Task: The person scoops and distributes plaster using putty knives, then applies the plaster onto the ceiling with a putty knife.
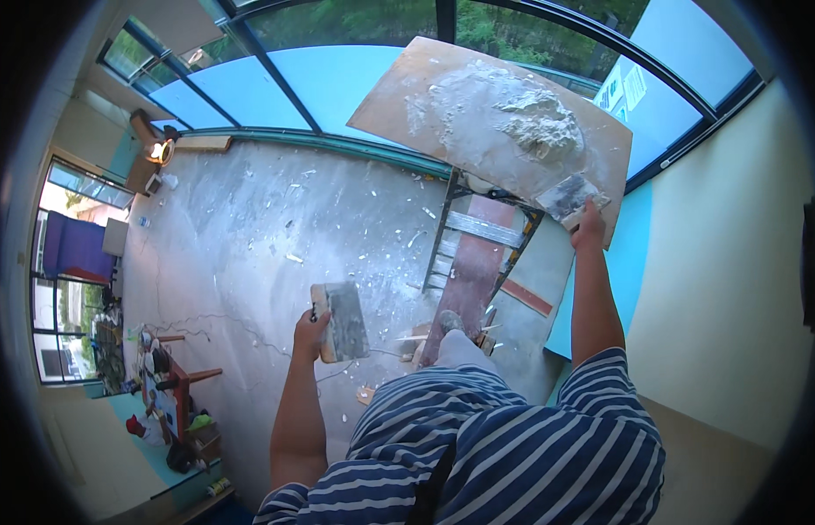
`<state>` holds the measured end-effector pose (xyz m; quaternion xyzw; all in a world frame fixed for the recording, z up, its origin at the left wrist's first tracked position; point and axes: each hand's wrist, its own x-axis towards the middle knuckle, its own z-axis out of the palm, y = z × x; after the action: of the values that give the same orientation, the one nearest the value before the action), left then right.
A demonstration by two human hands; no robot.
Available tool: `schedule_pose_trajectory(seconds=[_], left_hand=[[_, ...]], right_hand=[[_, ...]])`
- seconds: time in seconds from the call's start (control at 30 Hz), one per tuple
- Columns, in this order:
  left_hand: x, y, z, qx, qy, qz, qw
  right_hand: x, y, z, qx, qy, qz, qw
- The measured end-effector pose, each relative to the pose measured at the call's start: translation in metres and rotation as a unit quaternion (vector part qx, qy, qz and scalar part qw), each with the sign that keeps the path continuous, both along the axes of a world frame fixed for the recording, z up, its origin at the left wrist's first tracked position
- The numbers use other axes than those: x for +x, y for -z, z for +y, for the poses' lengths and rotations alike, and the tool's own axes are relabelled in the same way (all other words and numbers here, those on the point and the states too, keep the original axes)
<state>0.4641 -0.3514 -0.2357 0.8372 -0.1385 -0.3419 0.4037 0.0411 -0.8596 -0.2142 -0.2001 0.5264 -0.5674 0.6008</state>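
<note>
While gripping a wide flat trowel (348, 322) in the left hand (313, 334), near and left of the body, holds a second tool, a whitened blade (565, 199), in the right hand (588, 226), farther off and to the right. Clamps the left fingers on the tan strip along the trowel's left edge, carrying that trowel above the speckled gray floor (241, 236) — well apart from the tan board (394, 87) at the far right. Closes the right fingers around the pale near end of the blade, placing that blade over the near right part of the board; cannot tell about firm contact between the two. Faces, on the board's right half, a rough heap of white paste (543, 127), thinning leftward into a pale smear and lying just beyond the blade. Looks down past a dark-sided, ladder-like frame (435, 245) by the board's near edge, and along a reddish plank (476, 271) leading from there toward the body. Sets a dusty foot (449, 322) at the plank's near part. Wears a blue-and-white striped shirt (530, 429). Has broad windows (355, 24) on the far side, a cream wall (714, 210) to the right, and — near left — a cluttered table with reddish legs (197, 377).
</note>
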Motion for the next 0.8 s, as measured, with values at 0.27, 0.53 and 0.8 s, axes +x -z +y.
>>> schedule_pose_trajectory(seconds=[0.27, 0.53, 0.8], left_hand=[[-0.025, -0.033, -0.246, -0.168, 0.135, 0.093, 0.972], [-0.039, -0.065, -0.449, -0.156, 0.208, -0.102, 0.960], [-0.106, -0.048, -0.539, -0.029, 0.276, -0.187, 0.943]], right_hand=[[0.026, -0.001, -0.020, 0.051, 0.012, 0.086, 0.995], [0.014, 0.009, 0.010, 0.033, -0.016, 0.002, 0.999], [-0.046, 0.013, 0.087, 0.063, -0.006, -0.066, 0.996]])
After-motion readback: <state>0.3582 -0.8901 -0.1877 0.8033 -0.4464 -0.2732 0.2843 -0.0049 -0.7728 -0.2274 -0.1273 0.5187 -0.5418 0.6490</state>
